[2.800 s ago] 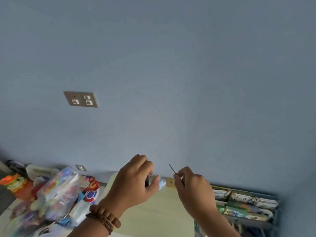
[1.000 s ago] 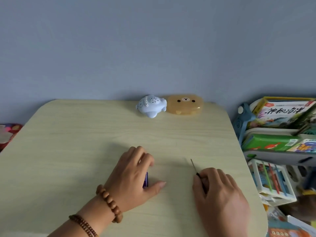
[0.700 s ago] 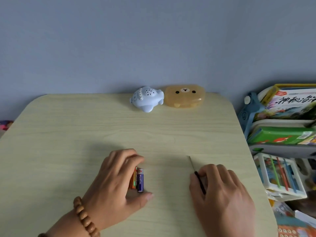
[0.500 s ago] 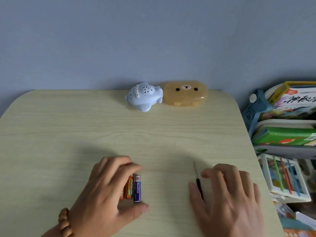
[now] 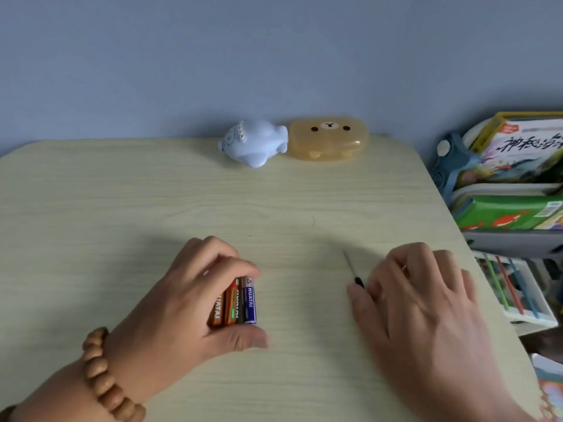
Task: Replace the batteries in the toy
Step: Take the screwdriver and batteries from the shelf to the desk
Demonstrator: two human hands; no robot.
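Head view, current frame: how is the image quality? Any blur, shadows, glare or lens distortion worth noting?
Head view: light is soft and even, no glare; faint shadows spread on the table beyond both hands. The right hand is slightly motion-blurred; the batteries under the left hand stay sharp enough to read HUATAI. Wide-angle distortion bows the table's far edge and tilts the books at right.

Pale blue whale-shaped toy at far edge; three batteries side by side, lying flat, near edge.
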